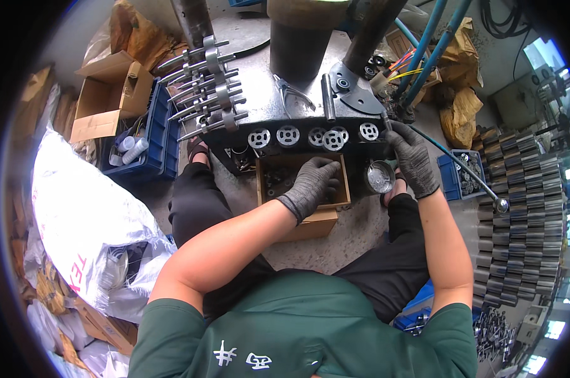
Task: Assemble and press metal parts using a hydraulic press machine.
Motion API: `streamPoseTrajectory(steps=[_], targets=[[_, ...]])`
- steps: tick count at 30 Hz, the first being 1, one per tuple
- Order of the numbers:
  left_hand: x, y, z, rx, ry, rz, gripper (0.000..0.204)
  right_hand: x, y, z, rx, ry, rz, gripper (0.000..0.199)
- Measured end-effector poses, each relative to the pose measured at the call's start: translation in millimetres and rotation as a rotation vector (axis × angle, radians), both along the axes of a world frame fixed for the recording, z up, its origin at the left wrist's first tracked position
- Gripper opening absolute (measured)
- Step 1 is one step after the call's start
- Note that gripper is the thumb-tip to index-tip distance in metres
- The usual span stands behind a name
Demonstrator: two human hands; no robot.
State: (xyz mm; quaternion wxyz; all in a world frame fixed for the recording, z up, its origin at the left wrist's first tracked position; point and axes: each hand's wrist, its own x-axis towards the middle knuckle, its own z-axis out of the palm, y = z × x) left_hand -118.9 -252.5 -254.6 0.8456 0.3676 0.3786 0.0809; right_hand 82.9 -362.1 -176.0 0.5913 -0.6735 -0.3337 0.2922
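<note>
My left hand point(311, 184), in a grey knit glove, reaches over an open box point(345, 183) of small dark parts point(272, 179). Its fingers are curled together; whatever is between them is hidden. At the right end of the metal press table point(253, 94), my gloved right hand point(414, 160) closes around a short metal rod point(386, 120) beside the table's edge. Below that hand is a round metal cup point(380, 177) with a shiny inside. Several slotted round metal discs point(288, 135) line the table's front edge.
A rack of rods and rings point(218, 88) stands at the table's left; pliers point(291, 94) lie on top. A ball-ended lever point(501, 205) sticks out right, near stacked metal cylinders point(518, 233). Blue crate point(162, 138), carton point(108, 94) and white sack point(89, 214) crowd the left.
</note>
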Motion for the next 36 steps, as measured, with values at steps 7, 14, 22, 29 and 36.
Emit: streamPoseTrajectory(steps=[7,14,22,29,36], targets=[[29.3,23.0,-17.8,-0.078,0.055,0.215,0.041,34.2,29.4,11.7,-0.67,-1.359,0.291,0.026],[45.4,27.7,-33.9,-0.216,-0.129,0.272,0.043,10.2,68.2,29.8,-0.946,-1.655,0.483,0.018],[43.9,27.7,-24.4,-0.256,-0.084,0.195,0.041,-7.2,98.7,19.6,-1.079,-1.996,0.822,0.02],[40.7,30.8,-28.7,-0.246,-0.128,0.213,0.041,-26.9,103.4,26.7,-1.168,-1.737,0.641,0.041],[41.0,29.5,-20.6,-0.264,-0.081,0.281,0.035,-10.0,84.0,9.7,-0.904,-1.7,0.399,0.048]])
